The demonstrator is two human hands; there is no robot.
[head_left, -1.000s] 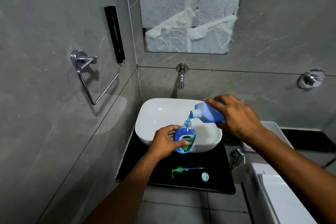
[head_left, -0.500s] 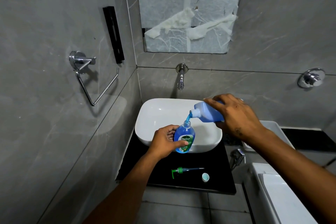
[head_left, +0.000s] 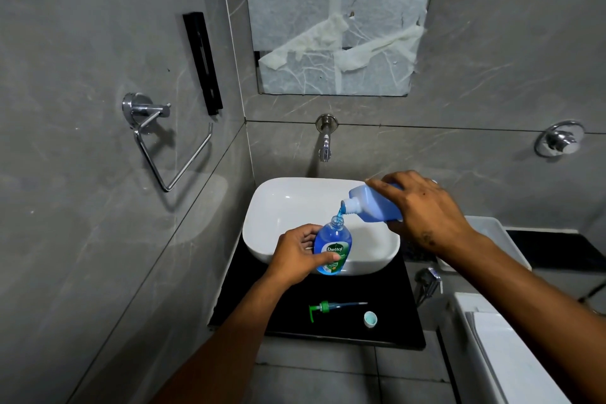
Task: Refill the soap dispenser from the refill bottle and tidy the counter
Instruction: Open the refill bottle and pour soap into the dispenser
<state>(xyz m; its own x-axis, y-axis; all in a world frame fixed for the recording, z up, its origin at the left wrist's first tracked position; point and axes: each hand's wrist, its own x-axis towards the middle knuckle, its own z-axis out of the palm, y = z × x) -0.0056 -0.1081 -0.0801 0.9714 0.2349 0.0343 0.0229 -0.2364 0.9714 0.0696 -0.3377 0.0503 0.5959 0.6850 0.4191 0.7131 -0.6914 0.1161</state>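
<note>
My left hand (head_left: 296,254) grips the blue soap dispenser bottle (head_left: 333,248), held upright over the front rim of the white basin (head_left: 288,207) with its neck uncapped. My right hand (head_left: 423,210) holds the blue refill bottle (head_left: 373,203) tipped to the left, and a thin stream of blue soap runs from its white neck into the dispenser's mouth. The green pump head with its tube (head_left: 331,308) lies on the black counter (head_left: 396,315) in front of the basin. The refill bottle's small round cap (head_left: 370,319) lies just right of the pump.
A wall tap (head_left: 325,147) juts out above the basin. A chrome towel ring (head_left: 164,141) and a black bar (head_left: 203,62) hang on the left wall. A white bin (head_left: 495,236) and a toilet cistern (head_left: 511,354) stand to the right.
Both hands keep their hold and the pour continues; the view has shifted only slightly.
</note>
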